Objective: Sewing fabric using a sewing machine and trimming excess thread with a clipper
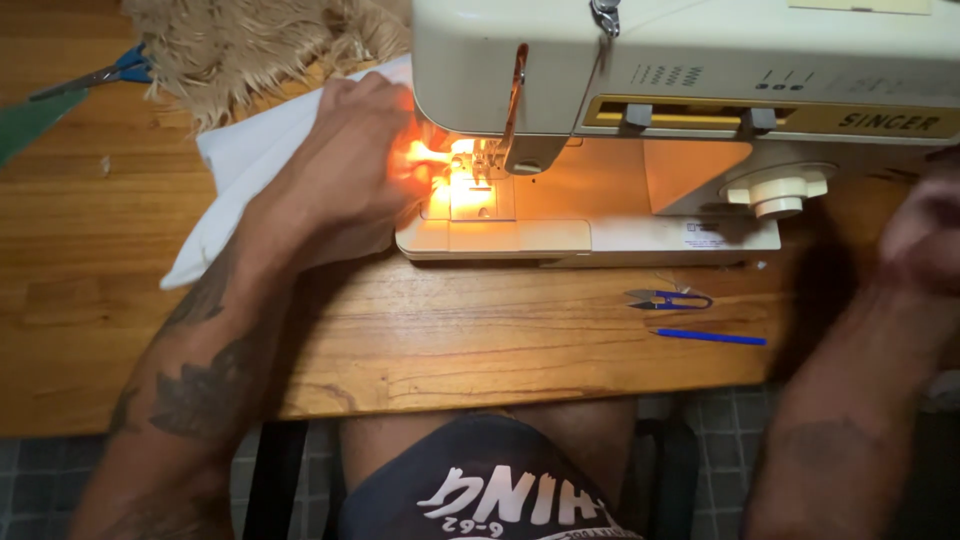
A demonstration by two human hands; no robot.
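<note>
Wooden boards make up the bench (120, 250), warm and brown, with a grey tiled floor (30, 470) showing at the near edge. A cream sewing machine (690, 60) stands at the far right side, and its small lamp glows orange over the needle (487, 155). The left hand (345, 175) lies flat and spread out on a white cloth (240, 150), pressing it down just left of the needle. It grips nothing, it only holds the cloth flat. The cloth runs from under the hand out to the far left. The right hand (925, 225) is up by the right end of the machine and is blurred, so I cannot tell if it is open or closed. It looks like the sewing step, with the cloth being fed to the needle. The next move likely needs slow, straight pushing with fingers kept away from the needle. Small snips (668, 298) and a blue pen (710, 337) lie near the machine, blue scissors (100, 72) and a shaggy tan rug (250, 40) lie far left
</note>
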